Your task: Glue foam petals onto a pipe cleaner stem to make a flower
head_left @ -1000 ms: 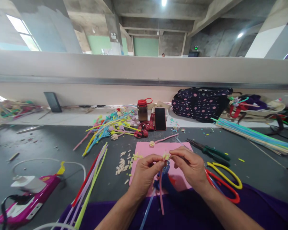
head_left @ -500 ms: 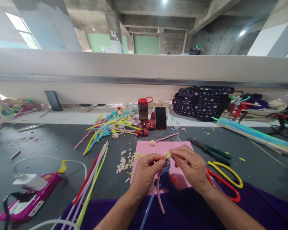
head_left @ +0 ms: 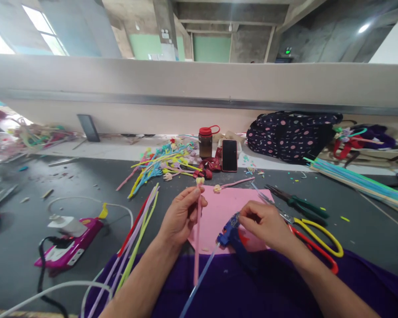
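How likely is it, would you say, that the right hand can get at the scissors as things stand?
Probably yes: the scissors lie just to the right of the right hand, and nothing appears to cover their yellow handle loop.

1. I see the left hand [head_left: 181, 214] pinching a pink stem [head_left: 197, 238] near its top, a pale yellow piece [head_left: 200, 181] on the upper end.
2. The right hand [head_left: 265, 221] has its fingers bunched by the blue glue gun [head_left: 231, 233]; I can't tell whether they touch it.
3. A translucent glue stick [head_left: 202, 276] slants from the gun toward my bottom edge.
4. Under the gun I have a pink sheet [head_left: 215, 210], a second stem [head_left: 235, 182] by its far edge.
5. To the right lie green-handled pliers [head_left: 297, 202] and yellow-and-red-handled scissors [head_left: 297, 221].
6. Farther back, a red-capped bottle [head_left: 205, 145] stands beside a phone [head_left: 229, 157].
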{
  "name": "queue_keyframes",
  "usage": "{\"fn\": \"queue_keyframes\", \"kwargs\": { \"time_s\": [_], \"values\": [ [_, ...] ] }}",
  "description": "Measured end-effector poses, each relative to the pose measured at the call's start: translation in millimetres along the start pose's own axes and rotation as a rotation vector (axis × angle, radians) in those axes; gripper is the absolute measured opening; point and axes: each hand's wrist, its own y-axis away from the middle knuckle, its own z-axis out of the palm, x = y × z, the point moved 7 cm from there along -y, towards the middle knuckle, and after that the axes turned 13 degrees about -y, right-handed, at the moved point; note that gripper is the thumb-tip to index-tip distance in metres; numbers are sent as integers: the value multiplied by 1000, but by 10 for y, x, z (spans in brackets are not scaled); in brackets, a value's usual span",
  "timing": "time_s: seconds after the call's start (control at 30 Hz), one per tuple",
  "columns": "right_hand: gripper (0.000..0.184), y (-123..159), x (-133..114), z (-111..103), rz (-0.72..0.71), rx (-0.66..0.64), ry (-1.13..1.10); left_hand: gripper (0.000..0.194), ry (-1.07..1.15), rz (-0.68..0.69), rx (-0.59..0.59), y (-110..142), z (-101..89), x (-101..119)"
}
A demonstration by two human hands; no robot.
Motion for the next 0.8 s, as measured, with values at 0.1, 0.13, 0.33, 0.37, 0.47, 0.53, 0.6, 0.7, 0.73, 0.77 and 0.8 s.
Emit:
{"fn": "queue_keyframes", "kwargs": {
  "time_s": [0.1, 0.13, 0.33, 0.37, 0.47, 0.53, 0.6, 0.7, 0.73, 0.77, 0.8],
  "values": [
    [28, 175, 10, 142, 58, -110, 350, 14, 150, -18, -18, -3, -95, 89],
    [36, 231, 39, 191, 87, -131, 466, 11, 207, -25, -30, 0, -103, 112],
    [45, 318, 231, 491, 131, -203, 680, 9, 339, 14, -117, 132, 5, 217],
    [42, 305, 255, 497, 139, -201, 673, 9, 331, 23, -118, 169, 13, 234],
    [32, 272, 285, 429, 178, -193, 564, 9, 298, 52, -94, 272, -21, 313],
    [26, 262, 279, 323, 217, -171, 438, 9, 282, 78, -76, 320, -67, 391],
    [23, 252, 258, 202, 240, -124, 293, 9, 272, 107, -59, 341, -115, 458],
    [19, 248, 267, 88, 266, -45, -64, 11, 252, 112, -24, 317, -161, 436],
    [21, 253, 296, 80, 287, -18, -230, 12, 237, 93, -14, 298, -164, 380],
    [24, 261, 330, 91, 307, 1, -412, 13, 216, 67, -3, 276, -164, 301],
    [27, 269, 362, 115, 323, 16, -587, 15, 192, 40, -2, 254, -154, 208]
  ]
}}
